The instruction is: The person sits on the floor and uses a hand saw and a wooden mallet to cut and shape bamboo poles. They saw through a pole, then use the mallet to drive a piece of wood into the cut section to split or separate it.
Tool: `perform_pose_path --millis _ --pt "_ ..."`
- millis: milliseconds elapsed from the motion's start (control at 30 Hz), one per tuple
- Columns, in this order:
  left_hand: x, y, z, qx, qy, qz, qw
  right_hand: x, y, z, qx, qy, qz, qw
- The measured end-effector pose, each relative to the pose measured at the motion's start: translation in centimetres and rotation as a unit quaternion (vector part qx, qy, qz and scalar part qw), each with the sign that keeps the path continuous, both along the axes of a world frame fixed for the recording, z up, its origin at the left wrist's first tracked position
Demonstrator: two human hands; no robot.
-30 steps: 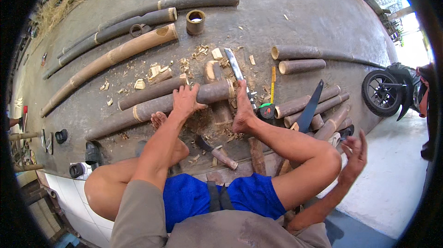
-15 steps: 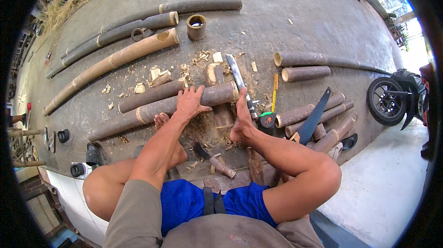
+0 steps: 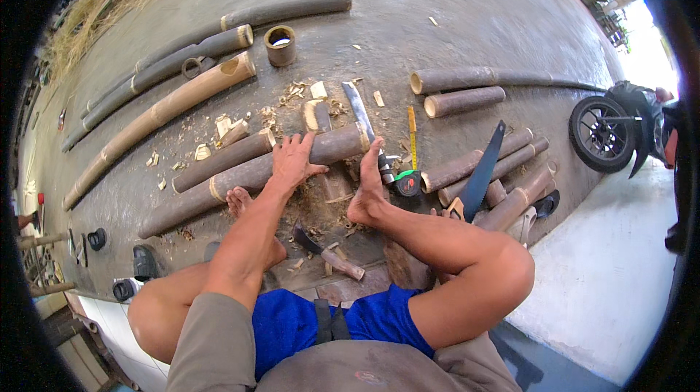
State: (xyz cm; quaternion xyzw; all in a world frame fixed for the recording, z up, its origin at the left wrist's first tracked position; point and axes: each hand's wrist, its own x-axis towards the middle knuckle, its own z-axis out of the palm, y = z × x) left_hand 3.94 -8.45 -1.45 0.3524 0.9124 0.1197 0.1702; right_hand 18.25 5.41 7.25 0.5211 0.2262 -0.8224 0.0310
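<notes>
My left hand (image 3: 292, 162) lies with fingers spread on top of a thick dark bamboo tube (image 3: 251, 173), pressing it. The tube's right end rests across a short bamboo block (image 3: 336, 183), against my right foot (image 3: 370, 184). Most of my right hand (image 3: 437, 212) is hidden behind my right leg; a bit of fingers shows beside the wooden handle of a handsaw (image 3: 481, 175). Whether they grip it cannot be made out. The saw's dark blade slants up over cut bamboo pieces (image 3: 456, 169). A curved knife (image 3: 328, 252) lies between my legs.
A long blade (image 3: 357, 109), a tape measure (image 3: 407, 183) with yellow tape out and wood chips lie around the block. Long bamboo poles (image 3: 164, 109) and a short bamboo ring (image 3: 280, 45) lie farther left. At right stand more poles (image 3: 467, 80) and a motorcycle (image 3: 605, 133).
The view has shifted slightly, so the floor things appear farther left and up. Fingers now show beside the saw's handle, which is less covered by my leg. My left hand stays on the tube.
</notes>
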Motion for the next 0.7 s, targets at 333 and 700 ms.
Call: perform_pose_path --millis 333,700 --pt "-0.6 0.0 0.6 -0.013 -0.031 -0.011 0.999 9.6 2.2 0.8 0.394 -0.020 0.210 0.895" --pt "-0.7 3.4 1.3 -0.040 -0.117 0.094 0.988 24.7 11.0 10.9 0.672 -0.124 0.116 0.721"
